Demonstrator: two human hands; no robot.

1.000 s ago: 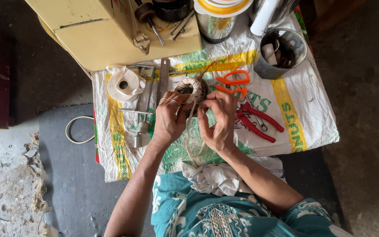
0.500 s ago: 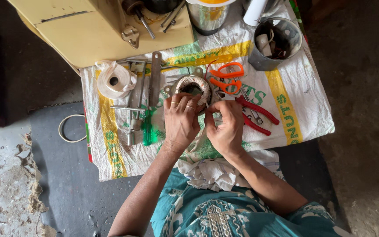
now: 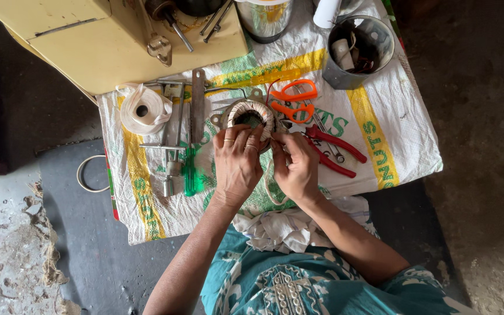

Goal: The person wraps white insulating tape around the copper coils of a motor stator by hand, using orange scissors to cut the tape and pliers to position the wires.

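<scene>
Wound ring coil [image 3: 251, 115] lies on the printed sack cloth [image 3: 392, 134], just beside the orange scissors [image 3: 294, 100]. Left hand [image 3: 237, 160] has its fingers pressed together on the coil's near rim; right hand [image 3: 298, 169] is pinched shut on a pale tape strand [image 3: 268, 186] looping below. Risk: the strand may slacken or snag on the red pliers [image 3: 333, 153] nearby, loosening the wrap. Versus 0.5 s ago: both hands sit at the coil's near edge as before, view slightly shifted
</scene>
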